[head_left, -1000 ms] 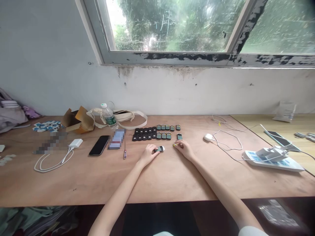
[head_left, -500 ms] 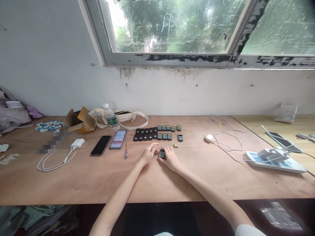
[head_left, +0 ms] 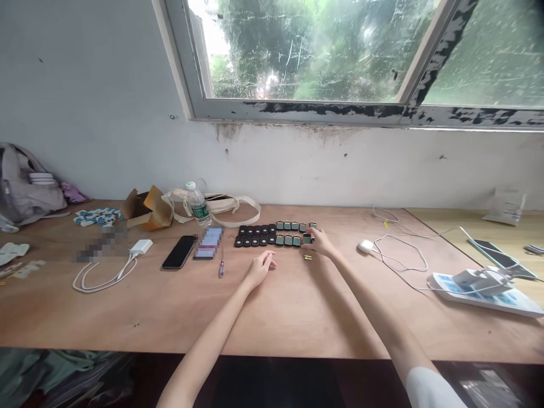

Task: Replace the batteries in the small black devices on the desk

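Observation:
My right hand (head_left: 322, 242) reaches to the end of the front row, its fingers on a small black device with a grey screen (head_left: 306, 239). The device lies beside a row of similar grey-faced devices (head_left: 288, 241). My left hand (head_left: 259, 270) rests on the table in front of the rows, fingers curled together, with nothing visible in them. Left of the grey-faced devices are two rows of black covers (head_left: 255, 241), each with a light mark. A small yellow and silver battery (head_left: 307, 258) lies just in front of my right hand.
A screwdriver (head_left: 221, 268), a black phone (head_left: 179, 252) and a water bottle (head_left: 198, 205) are to the left. Farther left are an open cardboard box (head_left: 147, 212) and a white charger (head_left: 141, 247). A power strip (head_left: 484, 292) and white cable (head_left: 403, 271) lie right.
My right hand has carried the small device forward and right, from between both hands to the end of the front row. My left hand stays near its place. The view has shifted slightly.

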`<state>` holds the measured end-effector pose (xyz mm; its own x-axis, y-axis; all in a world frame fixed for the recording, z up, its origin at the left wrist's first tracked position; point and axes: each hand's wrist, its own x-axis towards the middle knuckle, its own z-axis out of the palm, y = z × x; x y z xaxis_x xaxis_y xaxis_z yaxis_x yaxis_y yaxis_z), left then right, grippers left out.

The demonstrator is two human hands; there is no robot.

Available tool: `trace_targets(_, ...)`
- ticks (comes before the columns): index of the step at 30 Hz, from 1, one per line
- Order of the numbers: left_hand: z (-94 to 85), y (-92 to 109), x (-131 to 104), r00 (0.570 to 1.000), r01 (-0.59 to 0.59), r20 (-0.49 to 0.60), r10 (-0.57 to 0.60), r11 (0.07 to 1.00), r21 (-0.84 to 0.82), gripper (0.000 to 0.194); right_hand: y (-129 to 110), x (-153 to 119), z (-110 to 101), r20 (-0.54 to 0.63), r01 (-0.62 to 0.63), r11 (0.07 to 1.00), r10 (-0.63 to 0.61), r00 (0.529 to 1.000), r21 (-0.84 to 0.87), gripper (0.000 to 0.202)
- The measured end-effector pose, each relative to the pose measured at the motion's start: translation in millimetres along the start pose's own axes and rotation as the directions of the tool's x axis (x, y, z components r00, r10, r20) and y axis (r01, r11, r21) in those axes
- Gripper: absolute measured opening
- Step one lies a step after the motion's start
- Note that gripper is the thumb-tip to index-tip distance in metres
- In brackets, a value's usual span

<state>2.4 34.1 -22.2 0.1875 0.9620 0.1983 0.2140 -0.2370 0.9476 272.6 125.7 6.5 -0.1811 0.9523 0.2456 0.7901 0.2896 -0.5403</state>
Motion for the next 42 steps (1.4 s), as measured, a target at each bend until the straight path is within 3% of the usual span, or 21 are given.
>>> trace_targets(6,-0.5,-2,1,1.000,0.000,0.021,-0.001,0.999,0.034,0.038,12,3,3,0.089,0.028,0.999,-0.027,0.996,-0.018,0.059)
trace_targets(14,-1.0,-1,1,1.000,-0.015,0.022,0.014,0.998,0.065,0.038,-10,11,12,0.126,0.136,0.990,-0.139,0.982,0.030,0.057)
trace_targets(18,-1.5,2,-1,1.000,-0.008,0.021,0.007,0.997,0.072,0.037,-17,11,5,0.097,0.154,0.988,-0.156,0.983,0.026,0.054)
trace_targets(23,-1.6,7,-2,1.000,0.006,0.015,-0.008,0.992,0.126,0.033,-42,-21,1,-0.021,0.225,0.973,-0.226,0.974,-0.049,0.050)
trace_targets(26,-1.0,9,-2,0.998,-0.035,-0.037,0.042,0.982,0.188,0.029,-68,-54,19,-0.004,0.263,0.959,-0.265,0.964,-0.103,0.050)
trace_targets(29,-0.5,12,-3,0.990,-0.095,-0.084,0.115,0.972,0.215,0.026,-91,-80,44,-0.059,0.209,0.964,-0.221,0.974,-0.163,0.042)
trace_targets(33,-0.6,17,-7,0.993,-0.114,-0.014,0.118,0.978,0.177,0.029,-100,-93,57,-0.118,0.154,0.975,-0.174,0.978,-0.159,0.027)
trace_targets(37,-0.7,18,-9,0.989,-0.145,0.070,0.132,0.964,0.222,0.028,-88,-93,53,-0.124,0.214,0.977,-0.215,0.969,-0.017,0.023)
trace_targets(42,0.1,17,-9,0.951,-0.292,0.202,0.234,0.895,0.337,0.022,-75,-89,53,-0.096,0.277,0.947,-0.264,0.960,0.163,0.022)
